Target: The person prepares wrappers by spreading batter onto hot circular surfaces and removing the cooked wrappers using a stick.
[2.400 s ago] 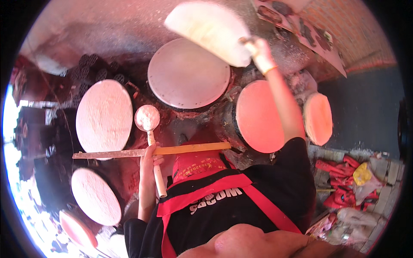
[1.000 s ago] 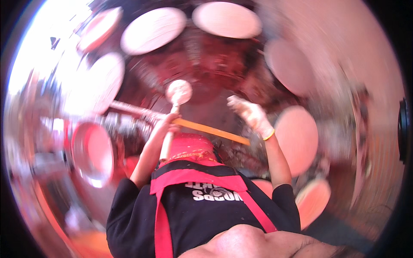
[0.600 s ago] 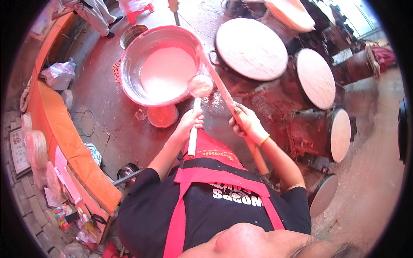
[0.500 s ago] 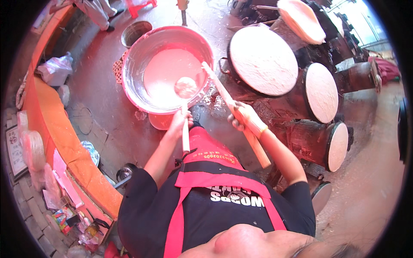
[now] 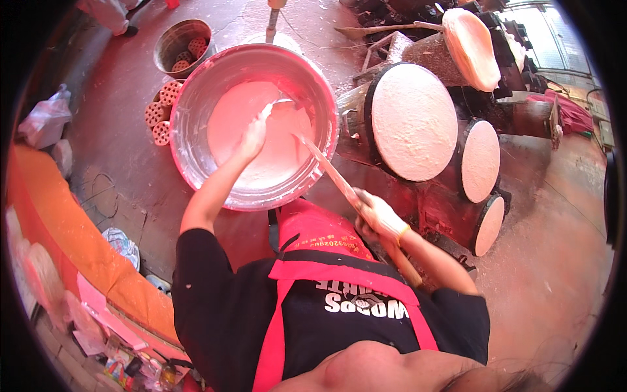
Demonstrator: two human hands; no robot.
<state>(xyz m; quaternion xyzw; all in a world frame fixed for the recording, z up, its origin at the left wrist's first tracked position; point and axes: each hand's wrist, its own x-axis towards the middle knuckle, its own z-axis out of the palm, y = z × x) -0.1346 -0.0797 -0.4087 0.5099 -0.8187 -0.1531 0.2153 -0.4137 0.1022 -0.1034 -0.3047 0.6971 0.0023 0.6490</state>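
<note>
My left hand (image 5: pixel 251 137) is inside the large pink-rimmed metal basin (image 5: pixel 189 96), closed on the ladle (image 5: pixel 268 110); the ladle's bowl is down in the pale batter (image 5: pixel 229 114). My gloved right hand (image 5: pixel 380 215) is closed round a long flat wooden stick (image 5: pixel 339 177), held diagonally with its far end in the batter at the basin's right side. Right of the basin, a round griddle (image 5: pixel 413 121) covered in pale batter stands beside two smaller-looking ones (image 5: pixel 481 160) (image 5: pixel 488 225), also coated.
Pierced briquettes (image 5: pixel 160 115) lie left of the basin, near a metal bucket (image 5: pixel 166 39) holding more. A folded pale sheet (image 5: pixel 471 49) rests on the upper-right stove. An orange board (image 5: pixel 85 242) runs along the left. Another person's legs (image 5: pixel 112 14) show at top left.
Since the earlier frames my view has turned from the griddles to the basin, and my right hand has exchanged the pale sheet for the stick. My left hand has lowered the ladle into the batter.
</note>
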